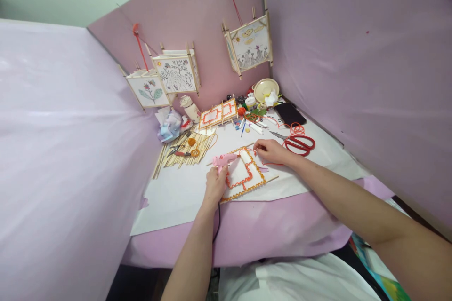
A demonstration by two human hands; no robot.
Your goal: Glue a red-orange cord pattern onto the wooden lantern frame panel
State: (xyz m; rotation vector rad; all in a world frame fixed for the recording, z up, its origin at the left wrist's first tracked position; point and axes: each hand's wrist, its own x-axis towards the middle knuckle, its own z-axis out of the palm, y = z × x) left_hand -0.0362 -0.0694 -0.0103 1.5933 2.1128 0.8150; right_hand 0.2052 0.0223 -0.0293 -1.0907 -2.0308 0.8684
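My left hand (214, 186) is wrapped round the handle of a pink hot glue gun (222, 161), its nozzle pointing right over a panel. That white panel (259, 172) lies on the table, framed with thin sticks and edged in wavy yellow cord, with orange-red cord (240, 182) laid in a rectangular pattern inside. At the panel's upper right corner, my right hand (270, 151) pinches a thin red cord (271, 163). The cord trails off beneath the wrist. A black cable (218, 225) hangs from the glue gun over the table's front edge.
Red-handled scissors (300, 145) lie right of my right hand, near a black phone (290, 114). Left are wooden sticks (176, 157) with pliers (181, 153). A finished-looking corded panel (219, 115) leans behind. Paper lanterns (176, 74) hang above; fabric walls close both sides.
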